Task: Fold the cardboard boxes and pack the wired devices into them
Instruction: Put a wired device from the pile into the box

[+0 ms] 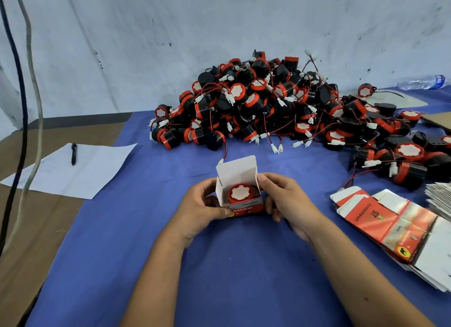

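Red-and-white box [240, 200] at frame centre, lid flap up, one wired device [240, 193] inside.
Left hand [203, 208] and right hand [284, 200] grip its sides on the blue cloth [146, 229]; device pile [280, 104] behind.

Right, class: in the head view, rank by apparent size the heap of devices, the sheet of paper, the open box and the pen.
1. Heap of black-and-red wired devices
2. White paper sheet
3. Open red-and-white cardboard box
4. Black pen
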Demonstrator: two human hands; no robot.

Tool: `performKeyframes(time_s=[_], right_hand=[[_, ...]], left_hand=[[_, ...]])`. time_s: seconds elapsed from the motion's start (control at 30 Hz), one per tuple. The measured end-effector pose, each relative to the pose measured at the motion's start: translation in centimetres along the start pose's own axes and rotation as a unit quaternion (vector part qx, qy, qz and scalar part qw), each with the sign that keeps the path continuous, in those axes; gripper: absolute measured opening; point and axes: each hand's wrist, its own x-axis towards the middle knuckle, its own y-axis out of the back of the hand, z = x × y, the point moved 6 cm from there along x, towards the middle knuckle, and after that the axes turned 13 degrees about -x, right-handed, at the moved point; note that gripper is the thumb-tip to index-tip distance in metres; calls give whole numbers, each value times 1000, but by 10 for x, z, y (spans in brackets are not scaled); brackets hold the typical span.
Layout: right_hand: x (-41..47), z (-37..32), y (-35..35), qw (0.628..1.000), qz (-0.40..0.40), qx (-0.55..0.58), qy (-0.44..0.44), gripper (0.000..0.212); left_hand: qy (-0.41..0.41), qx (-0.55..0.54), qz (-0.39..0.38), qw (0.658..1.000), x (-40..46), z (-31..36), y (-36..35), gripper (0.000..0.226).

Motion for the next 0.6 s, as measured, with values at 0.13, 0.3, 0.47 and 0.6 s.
performKeyframes(time_s=[0.13,0.3,0.47,0.6], right_hand=[[-1,-1,1,1000,-21,-17,-3,19],[-5,-2,-6,999,-20,-29,-4,19],[-7,-10,-7,998,-2,6,64,40],[-10,-11,-10,994,-7,41,96,29]], left_hand=[[7,-16,-8,1000,-1,-2,-5,65],[23,-62,-49,997,-3,-4,-13,61],[98,-216,11,971,-2,-9,-14,37],[63,-126,53,989,-1,-10,-18,14]])
